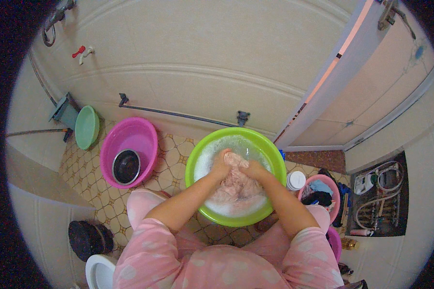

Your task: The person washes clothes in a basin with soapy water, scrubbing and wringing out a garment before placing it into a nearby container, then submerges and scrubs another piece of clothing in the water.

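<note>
A lime-green plastic basin stands on the tiled floor between my knees. White suds float on the water inside it. Wet pale pink fabric lies bunched in the middle, partly under the water. My left hand grips a fold of this cloth from the left side. On the other side, my right hand holds the same bunch, close to the left one. The fingertips of both hands are partly hidden by fabric.
Left stands a magenta basin holding a dark-bottomed metal bowl, beside a light green basin. A lidded white tub and a pink basin of clothes sit at the right. A pipe runs along the wall; a door stands beyond.
</note>
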Demonstrator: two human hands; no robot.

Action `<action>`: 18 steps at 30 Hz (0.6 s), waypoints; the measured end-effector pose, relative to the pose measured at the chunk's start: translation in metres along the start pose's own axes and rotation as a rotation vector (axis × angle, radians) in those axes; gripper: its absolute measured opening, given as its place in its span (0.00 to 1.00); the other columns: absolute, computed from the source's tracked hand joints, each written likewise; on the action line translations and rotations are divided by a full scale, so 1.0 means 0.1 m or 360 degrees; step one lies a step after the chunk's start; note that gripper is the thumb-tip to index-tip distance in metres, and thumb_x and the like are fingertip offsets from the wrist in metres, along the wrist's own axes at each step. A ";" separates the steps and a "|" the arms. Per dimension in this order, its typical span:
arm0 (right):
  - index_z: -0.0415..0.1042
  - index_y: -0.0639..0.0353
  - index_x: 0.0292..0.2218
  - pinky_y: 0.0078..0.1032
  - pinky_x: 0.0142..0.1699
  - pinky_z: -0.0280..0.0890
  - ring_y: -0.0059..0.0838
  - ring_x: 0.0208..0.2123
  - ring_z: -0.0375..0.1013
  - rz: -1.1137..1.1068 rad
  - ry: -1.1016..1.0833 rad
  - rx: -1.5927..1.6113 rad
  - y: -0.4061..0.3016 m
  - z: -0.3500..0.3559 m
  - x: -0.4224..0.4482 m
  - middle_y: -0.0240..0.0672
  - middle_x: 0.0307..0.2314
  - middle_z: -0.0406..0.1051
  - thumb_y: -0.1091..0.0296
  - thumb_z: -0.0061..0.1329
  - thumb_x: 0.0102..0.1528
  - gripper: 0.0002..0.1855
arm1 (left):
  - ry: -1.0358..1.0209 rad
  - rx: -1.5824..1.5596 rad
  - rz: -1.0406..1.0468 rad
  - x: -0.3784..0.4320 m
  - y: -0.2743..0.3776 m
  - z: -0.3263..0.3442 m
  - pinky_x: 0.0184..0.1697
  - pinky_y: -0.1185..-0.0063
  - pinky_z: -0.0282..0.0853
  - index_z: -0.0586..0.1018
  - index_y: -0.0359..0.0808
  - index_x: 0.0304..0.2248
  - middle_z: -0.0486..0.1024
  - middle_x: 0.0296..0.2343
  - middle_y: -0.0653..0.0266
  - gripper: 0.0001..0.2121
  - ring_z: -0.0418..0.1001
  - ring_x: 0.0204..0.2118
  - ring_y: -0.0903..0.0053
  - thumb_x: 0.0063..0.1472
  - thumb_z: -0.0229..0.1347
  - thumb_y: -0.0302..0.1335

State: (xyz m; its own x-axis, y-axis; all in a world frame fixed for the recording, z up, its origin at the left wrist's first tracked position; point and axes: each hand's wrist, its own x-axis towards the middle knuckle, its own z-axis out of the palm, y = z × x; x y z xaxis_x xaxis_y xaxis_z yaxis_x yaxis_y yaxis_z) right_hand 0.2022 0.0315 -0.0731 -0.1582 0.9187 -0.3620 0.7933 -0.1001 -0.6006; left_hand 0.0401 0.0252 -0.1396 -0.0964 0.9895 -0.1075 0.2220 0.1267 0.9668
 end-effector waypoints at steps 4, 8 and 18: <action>0.63 0.67 0.40 0.34 0.44 0.58 0.46 0.39 0.64 -0.0045 -0.0174 -0.0552 0.52 0.07 0.35 0.55 0.37 0.63 0.60 0.44 0.44 0.23 | 0.0070 -0.0553 -0.0449 -0.03 0.17 0.19 0.41 0.78 0.61 0.65 0.36 0.40 0.67 0.35 0.57 0.17 0.65 0.38 0.70 0.47 0.44 0.20; 0.65 0.65 0.38 0.32 0.41 0.60 0.42 0.35 0.66 -0.0090 0.0332 0.0812 -0.17 0.11 -0.09 0.51 0.33 0.66 0.66 0.43 0.44 0.18 | -0.0029 -0.0790 -0.0592 -0.17 0.51 0.06 0.42 0.76 0.62 0.66 0.37 0.40 0.66 0.36 0.57 0.14 0.65 0.39 0.70 0.53 0.43 0.28; 0.65 0.62 0.24 0.35 0.32 0.59 0.43 0.27 0.65 -0.0992 0.0260 0.0097 -0.64 0.13 -0.59 0.46 0.24 0.66 0.63 0.41 0.49 0.11 | -0.0343 -0.0452 -0.0381 -0.09 0.57 0.03 0.43 0.74 0.61 0.66 0.33 0.39 0.68 0.35 0.54 0.20 0.66 0.39 0.65 0.53 0.44 0.41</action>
State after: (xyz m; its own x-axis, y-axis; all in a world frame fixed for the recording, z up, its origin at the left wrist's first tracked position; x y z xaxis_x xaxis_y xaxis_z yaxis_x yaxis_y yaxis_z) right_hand 0.1529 -0.0209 -0.0223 -0.4831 0.8574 0.1777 0.5462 0.4537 -0.7042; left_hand 0.0568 0.0241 -0.0842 0.0986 0.9302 -0.3536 -0.0609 0.3603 0.9309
